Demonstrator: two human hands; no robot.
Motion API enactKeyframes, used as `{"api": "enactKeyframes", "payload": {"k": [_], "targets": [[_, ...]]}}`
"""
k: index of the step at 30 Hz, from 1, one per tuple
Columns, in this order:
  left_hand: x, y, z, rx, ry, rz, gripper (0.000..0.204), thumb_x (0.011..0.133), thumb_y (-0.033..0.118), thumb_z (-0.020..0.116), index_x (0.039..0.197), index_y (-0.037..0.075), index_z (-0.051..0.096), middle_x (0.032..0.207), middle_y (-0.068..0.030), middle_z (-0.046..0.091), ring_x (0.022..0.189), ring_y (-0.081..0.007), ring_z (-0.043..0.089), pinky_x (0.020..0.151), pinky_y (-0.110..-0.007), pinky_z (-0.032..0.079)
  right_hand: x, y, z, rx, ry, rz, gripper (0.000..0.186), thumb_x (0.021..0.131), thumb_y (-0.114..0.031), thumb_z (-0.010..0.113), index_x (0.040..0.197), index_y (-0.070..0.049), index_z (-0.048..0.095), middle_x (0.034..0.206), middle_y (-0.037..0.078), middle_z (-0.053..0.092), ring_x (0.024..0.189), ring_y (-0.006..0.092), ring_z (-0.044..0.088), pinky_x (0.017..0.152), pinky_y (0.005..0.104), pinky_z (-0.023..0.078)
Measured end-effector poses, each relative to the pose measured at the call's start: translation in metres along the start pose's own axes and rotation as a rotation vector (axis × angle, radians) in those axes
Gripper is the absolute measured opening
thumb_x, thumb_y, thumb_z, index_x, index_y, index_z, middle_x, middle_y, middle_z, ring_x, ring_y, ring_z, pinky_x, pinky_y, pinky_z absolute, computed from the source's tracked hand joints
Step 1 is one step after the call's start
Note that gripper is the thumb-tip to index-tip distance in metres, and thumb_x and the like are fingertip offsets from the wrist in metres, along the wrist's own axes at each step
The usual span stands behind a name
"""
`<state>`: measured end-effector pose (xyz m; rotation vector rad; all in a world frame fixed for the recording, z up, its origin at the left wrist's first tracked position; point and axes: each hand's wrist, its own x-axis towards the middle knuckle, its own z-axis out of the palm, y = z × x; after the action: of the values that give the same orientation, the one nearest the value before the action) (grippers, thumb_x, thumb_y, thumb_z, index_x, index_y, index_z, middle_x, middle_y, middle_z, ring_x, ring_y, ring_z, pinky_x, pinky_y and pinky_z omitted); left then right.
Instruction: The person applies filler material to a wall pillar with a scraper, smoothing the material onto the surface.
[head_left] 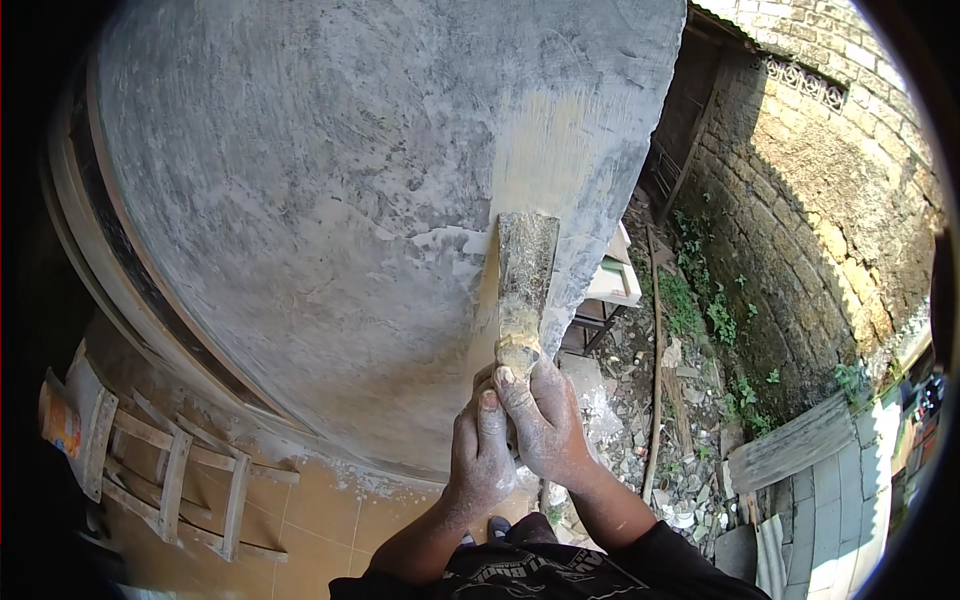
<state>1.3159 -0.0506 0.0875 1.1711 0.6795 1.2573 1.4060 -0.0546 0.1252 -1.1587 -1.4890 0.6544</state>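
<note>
My left hand (pixel 483 445) and my right hand (pixel 540 420), both coated in pale dust, are closed together round the handle of a long flat trowel (pixel 528 260). The trowel's scuffed metal blade points up along the grey plastered wall (pixel 300 150), near its right edge, with pale putty crusted near the handle. A band of cream putty (pixel 540 145) shows on the wall above and beside the blade. Most of the handle is hidden in my fingers.
Wooden ladders (pixel 180 470) with an orange bucket (pixel 60 420) stand lower left on tiled floor (pixel 320 520). At right are a white slab on a metal stand (pixel 610 280), a long pole (pixel 655 380), rubble (pixel 690 480), weeds and a rough block wall (pixel 810 230).
</note>
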Motion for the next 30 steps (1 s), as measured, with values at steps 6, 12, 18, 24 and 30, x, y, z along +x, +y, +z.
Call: {"api": "enactKeyframes", "payload": {"k": [6,12,18,24,30], "targets": [[-0.002,0.004,0.000,-0.044,0.016,0.038,0.043,0.097,0.035,0.028,0.112,-0.002,0.046,0.090,-0.0069,0.054,0.079,-0.0099,0.053,0.067,-0.023,0.044,-0.002,-0.010,0.004,0.003,0.020,0.023,0.020,0.090,-0.016,0.042,0.089,0.002,0.052,0.075,0.009,0.058,0.067,0.0161,0.054,0.064,0.0289,0.043],[-0.005,0.006,-0.003,-0.024,-0.016,0.020,0.045,0.097,0.034,0.028,0.115,-0.003,0.045,0.094,-0.0084,0.054,0.081,-0.0098,0.053,0.068,-0.023,0.044,-0.005,-0.010,0.005,0.015,0.032,0.009,0.022,0.091,-0.017,0.042,0.090,0.002,0.052,0.076,0.010,0.058,0.068,0.0166,0.054,0.065,0.0295,0.043],[-0.004,0.011,-0.002,-0.005,0.002,0.069,0.044,0.097,0.035,0.028,0.112,-0.003,0.046,0.086,-0.0067,0.053,0.075,-0.0086,0.051,0.064,-0.022,0.043,-0.004,-0.012,0.006,-0.022,0.027,-0.027,0.021,0.091,-0.016,0.041,0.090,0.002,0.051,0.075,0.010,0.057,0.067,0.0168,0.053,0.064,0.0305,0.042],[-0.003,0.019,-0.003,0.025,-0.013,0.040,0.043,0.097,0.033,0.027,0.113,-0.001,0.047,0.082,-0.0044,0.053,0.069,-0.0062,0.048,0.057,-0.020,0.040,-0.001,-0.015,0.006,0.050,0.020,0.024,0.021,0.091,-0.016,0.041,0.090,0.002,0.051,0.075,0.010,0.057,0.067,0.0170,0.053,0.064,0.0303,0.042],[-0.001,0.022,-0.007,0.005,-0.028,-0.037,0.043,0.097,0.034,0.028,0.113,-0.001,0.047,0.085,-0.0056,0.053,0.072,-0.0077,0.050,0.060,-0.021,0.042,0.003,-0.010,0.006,0.031,0.003,-0.025,0.027,0.091,-0.021,0.042,0.097,0.004,0.047,0.068,0.014,0.053,0.059,0.0209,0.052,0.056,0.0341,0.041]]}}
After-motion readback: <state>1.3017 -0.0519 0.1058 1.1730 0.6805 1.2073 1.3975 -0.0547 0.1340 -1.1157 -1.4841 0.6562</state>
